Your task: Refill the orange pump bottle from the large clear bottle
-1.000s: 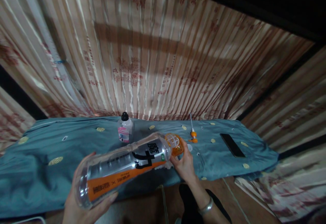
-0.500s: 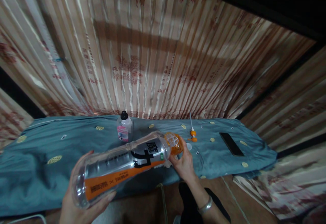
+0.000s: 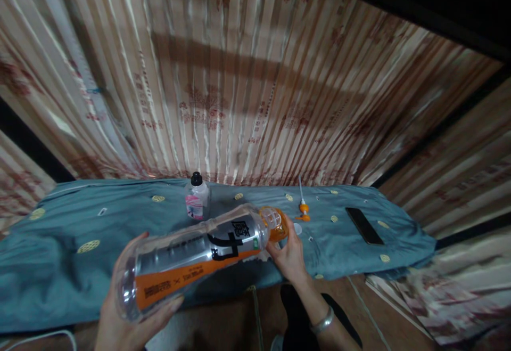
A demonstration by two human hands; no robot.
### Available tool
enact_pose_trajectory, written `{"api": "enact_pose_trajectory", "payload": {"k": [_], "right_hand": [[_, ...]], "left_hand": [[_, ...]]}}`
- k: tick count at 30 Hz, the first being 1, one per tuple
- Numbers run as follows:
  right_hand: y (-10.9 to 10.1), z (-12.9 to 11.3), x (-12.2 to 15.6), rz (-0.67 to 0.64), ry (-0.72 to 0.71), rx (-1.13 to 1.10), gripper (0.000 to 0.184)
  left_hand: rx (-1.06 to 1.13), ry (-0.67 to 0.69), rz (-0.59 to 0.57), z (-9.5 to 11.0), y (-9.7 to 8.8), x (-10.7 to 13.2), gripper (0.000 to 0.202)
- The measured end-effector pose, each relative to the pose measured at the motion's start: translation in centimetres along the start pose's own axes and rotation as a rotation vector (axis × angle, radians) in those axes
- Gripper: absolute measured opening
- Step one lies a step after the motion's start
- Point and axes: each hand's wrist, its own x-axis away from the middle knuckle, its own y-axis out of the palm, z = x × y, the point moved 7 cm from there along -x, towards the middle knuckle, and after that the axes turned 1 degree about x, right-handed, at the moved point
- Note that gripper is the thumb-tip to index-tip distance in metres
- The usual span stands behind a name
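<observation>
A large clear plastic bottle (image 3: 191,260) with a silver and orange label is held tilted, its base at the left and its neck toward the right. My left hand (image 3: 128,303) wraps around the base end. My right hand (image 3: 289,255) grips a smaller orange bottle (image 3: 277,225), whose top meets the big bottle's neck. Whether liquid passes between them I cannot tell. Just beyond my right hand, an orange pump head (image 3: 304,211) with a clear tube lies on the teal cloth. A small white disc (image 3: 297,228) lies beside that hand.
Behind the big bottle stands a clear bottle (image 3: 197,199) with a black cap and pink label. A black phone (image 3: 364,226) lies at the right on the teal bedding (image 3: 131,207). Patterned curtains (image 3: 223,106) hang behind and at both sides.
Both hands keep the same hold on the two bottles. The view has shifted very slightly; nothing else visibly differs.
</observation>
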Motion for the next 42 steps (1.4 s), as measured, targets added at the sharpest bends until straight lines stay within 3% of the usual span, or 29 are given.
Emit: {"api": "enact_pose_trajectory", "payload": {"k": [19,42], "right_hand": [[0.2,-0.05,0.04,0.006,-0.035,-0.003,0.076],[0.07,-0.25,0.15,0.038,-0.097,0.022,0.074]], "left_hand": [[0.019,0.002,-0.002,0.04,-0.1,0.21,0.107],[0.016,0.074,0.022,0.63,-0.36,0.11,0.101]]}}
